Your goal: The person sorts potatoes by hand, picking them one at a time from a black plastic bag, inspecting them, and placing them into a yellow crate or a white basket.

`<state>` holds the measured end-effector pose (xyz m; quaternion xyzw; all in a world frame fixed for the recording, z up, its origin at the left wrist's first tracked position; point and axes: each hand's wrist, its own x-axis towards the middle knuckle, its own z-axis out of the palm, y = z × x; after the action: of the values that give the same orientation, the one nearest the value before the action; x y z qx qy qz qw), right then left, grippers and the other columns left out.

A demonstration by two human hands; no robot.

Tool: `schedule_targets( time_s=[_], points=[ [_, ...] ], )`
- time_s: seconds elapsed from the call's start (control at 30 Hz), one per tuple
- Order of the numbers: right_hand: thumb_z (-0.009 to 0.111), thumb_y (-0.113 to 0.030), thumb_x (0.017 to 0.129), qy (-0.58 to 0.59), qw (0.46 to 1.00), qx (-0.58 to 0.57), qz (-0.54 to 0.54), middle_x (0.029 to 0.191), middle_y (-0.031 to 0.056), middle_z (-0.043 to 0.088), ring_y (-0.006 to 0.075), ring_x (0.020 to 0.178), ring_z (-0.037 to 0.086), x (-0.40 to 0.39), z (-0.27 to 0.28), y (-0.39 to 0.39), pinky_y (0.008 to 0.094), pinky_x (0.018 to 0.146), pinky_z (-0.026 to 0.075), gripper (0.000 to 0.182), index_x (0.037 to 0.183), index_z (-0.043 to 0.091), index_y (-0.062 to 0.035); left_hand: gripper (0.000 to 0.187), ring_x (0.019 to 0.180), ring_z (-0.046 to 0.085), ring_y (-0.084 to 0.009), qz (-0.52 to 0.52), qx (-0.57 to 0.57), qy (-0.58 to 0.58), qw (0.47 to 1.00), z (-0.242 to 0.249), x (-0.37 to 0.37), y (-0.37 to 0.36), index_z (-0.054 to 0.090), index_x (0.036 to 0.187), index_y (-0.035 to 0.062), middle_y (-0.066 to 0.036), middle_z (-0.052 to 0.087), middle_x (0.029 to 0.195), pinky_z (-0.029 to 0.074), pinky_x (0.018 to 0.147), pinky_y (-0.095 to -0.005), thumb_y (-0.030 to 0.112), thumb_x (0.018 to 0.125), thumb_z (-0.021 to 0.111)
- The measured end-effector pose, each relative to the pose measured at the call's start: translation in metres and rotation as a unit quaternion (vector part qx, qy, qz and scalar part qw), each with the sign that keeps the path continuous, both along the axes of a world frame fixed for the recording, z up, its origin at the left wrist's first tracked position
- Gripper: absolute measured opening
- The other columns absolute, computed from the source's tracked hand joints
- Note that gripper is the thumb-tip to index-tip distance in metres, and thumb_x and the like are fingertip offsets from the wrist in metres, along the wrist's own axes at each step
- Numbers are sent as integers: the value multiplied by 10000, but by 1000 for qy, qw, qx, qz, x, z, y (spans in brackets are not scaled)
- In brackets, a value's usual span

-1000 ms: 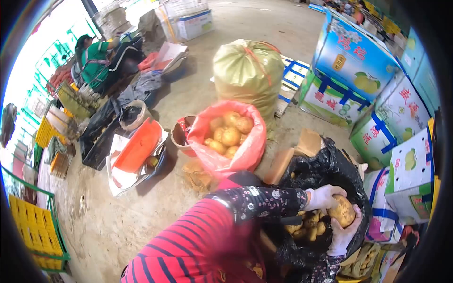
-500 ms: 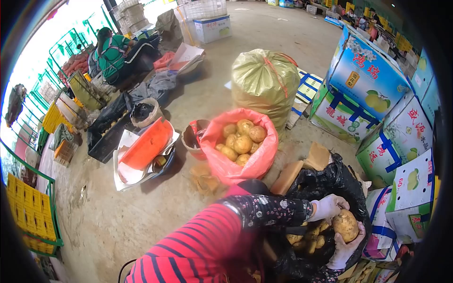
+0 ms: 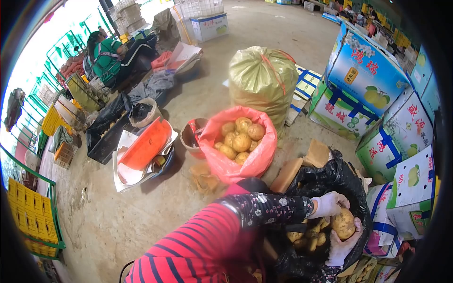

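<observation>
A large potato [image 3: 343,223] is held over the open black bag [image 3: 330,181], cupped from below by the right hand [image 3: 340,245] and pressed from above by the left hand [image 3: 329,204], both gloved and closed on it. More small potatoes [image 3: 309,236] are seen inside the bag. The full red bag [image 3: 245,162] is set well apart on the floor. Risk, as judged: the potato could be dropped if the gloved grip slips, and the floppy bag rim could be snagged.

Potato [image 3: 343,223] in black bag [image 3: 330,181], right of red bag [image 3: 240,165]
</observation>
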<state>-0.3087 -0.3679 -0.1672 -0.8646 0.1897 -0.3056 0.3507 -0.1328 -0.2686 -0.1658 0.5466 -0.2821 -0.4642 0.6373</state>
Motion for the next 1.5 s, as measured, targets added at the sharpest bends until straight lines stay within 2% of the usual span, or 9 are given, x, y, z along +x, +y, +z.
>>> schedule_targets(
  time_s=[0.1, 0.2, 0.3, 0.4, 0.7, 0.9, 1.2, 1.4, 1.5],
  points=[
    [719, 7, 566, -11, 999, -34, 13, 1307, 150, 431, 287, 1257, 416, -2, 4, 0, 404, 1116, 271, 789, 1288, 402, -6, 421, 868, 663, -214, -13, 3, 53, 999, -14, 5, -7, 612, 1153, 4, -103, 645, 1090, 596, 596, -347, -50, 746, 518],
    [718, 6, 587, -19, 999, 29, -19, 1314, 149, 425, 281, 1270, 404, -2, 3, -3, 404, 1122, 267, 772, 1291, 401, -3, 464, 870, 653, -214, -21, -45, 151, 987, -20, 2, -8, 588, 1183, -2, -105, 630, 1103, 590, 617, -344, -59, 725, 549],
    [718, 7, 604, -36, 994, 101, -25, 1319, 144, 423, 273, 1279, 400, -1, 3, -1, 397, 1129, 264, 757, 1292, 401, 0, 490, 926, 611, -180, -58, -44, 67, 995, -13, -5, -4, 522, 1274, 25, -100, 587, 1183, 548, 677, -287, -28, 788, 559],
    [712, 14, 610, -11, 999, 43, -23, 1327, 136, 420, 264, 1284, 398, -3, 1, -3, 393, 1139, 254, 751, 1295, 405, -8, 505, 920, 607, -172, -67, -24, 23, 997, -6, -1, 0, 518, 1277, 24, -104, 581, 1190, 544, 676, -280, -32, 777, 560],
    [725, 7, 605, -42, 995, 93, -13, 1310, 134, 433, 266, 1280, 402, -4, -1, -9, 392, 1133, 258, 783, 1316, 397, -17, 525, 836, 610, -150, -82, -48, 33, 995, -12, -1, -5, 501, 1290, 7, -114, 577, 1168, 539, 642, -280, -20, 771, 574],
    [719, 34, 584, -30, 997, 72, 3, 1315, 130, 427, 263, 1272, 403, -5, -5, -7, 394, 1132, 256, 801, 1312, 389, -19, 561, 952, 606, -167, -80, -18, 9, 997, -3, 0, 2, 487, 1303, -8, -116, 569, 1216, 557, 688, -290, -26, 751, 590],
    [729, 28, 581, -23, 997, 80, 1, 1318, 121, 415, 249, 1279, 389, -4, -3, -6, 385, 1135, 248, 801, 1303, 385, -18, 500, 964, 612, -175, -80, -10, -28, 996, 0, 2, 2, 527, 1256, 2, -115, 578, 1223, 563, 697, -286, -27, 761, 584],
    [739, 7, 582, -71, 985, 156, 5, 1322, 117, 412, 244, 1279, 387, -6, -1, -11, 375, 1138, 242, 808, 1311, 389, -20, 463, 845, 619, -159, -53, -45, 48, 996, -20, 4, -7, 549, 1233, 33, -92, 608, 1132, 549, 680, -289, 28, 770, 575],
    [728, 7, 585, -38, 988, 152, -10, 1318, 114, 414, 241, 1277, 388, -7, -1, -12, 376, 1139, 238, 796, 1307, 395, -23, 483, 800, 607, -148, -68, -5, 8, 998, -2, -2, -4, 552, 1227, 19, -87, 618, 1083, 535, 657, -285, 50, 746, 594]
  ],
)
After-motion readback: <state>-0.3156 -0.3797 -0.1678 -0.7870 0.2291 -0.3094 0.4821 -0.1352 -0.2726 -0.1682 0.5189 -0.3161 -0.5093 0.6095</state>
